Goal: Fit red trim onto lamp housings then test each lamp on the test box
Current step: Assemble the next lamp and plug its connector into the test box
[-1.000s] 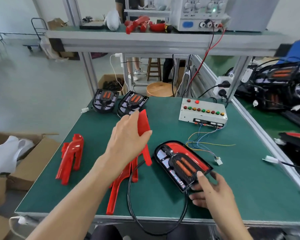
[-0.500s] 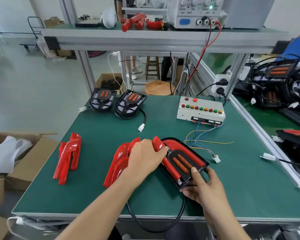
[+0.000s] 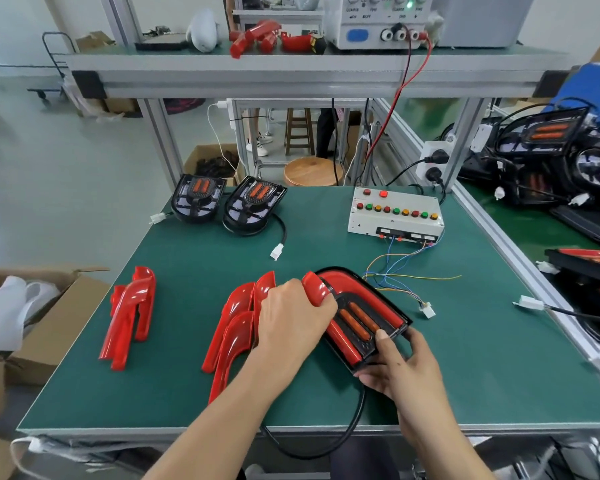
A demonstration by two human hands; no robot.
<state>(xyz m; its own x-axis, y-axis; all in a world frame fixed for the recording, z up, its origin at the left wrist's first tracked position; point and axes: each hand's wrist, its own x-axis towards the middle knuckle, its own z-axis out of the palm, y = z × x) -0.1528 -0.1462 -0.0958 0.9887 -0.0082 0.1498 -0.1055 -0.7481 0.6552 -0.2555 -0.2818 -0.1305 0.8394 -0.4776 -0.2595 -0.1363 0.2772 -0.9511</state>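
A black lamp housing [image 3: 369, 329] with two orange lenses lies near the front of the green table [image 3: 465, 358]. One red trim piece [image 3: 357, 292] lines its right side. My left hand [image 3: 291, 323] presses a second red trim piece [image 3: 314, 287] onto the housing's left edge. My right hand [image 3: 392, 365] grips the housing's near end, thumb on top. A pile of red trim pieces [image 3: 236, 327] lies just left of my left hand. The white test box [image 3: 395, 213] with coloured buttons stands behind, and its loose wires end in a white plug [image 3: 427, 310].
Two more black housings [image 3: 196, 199] [image 3: 253, 204] sit at the table's back left. Another stack of red trims [image 3: 129, 317] lies at the left. Cardboard boxes [image 3: 49, 327] stand off the left edge. A side bench at the right holds more lamps [image 3: 548, 140]. A power supply [image 3: 378, 22] tops the shelf.
My left hand carried a red trim piece down from above the table onto the housing's left edge. The right hand stayed on the housing's near end.
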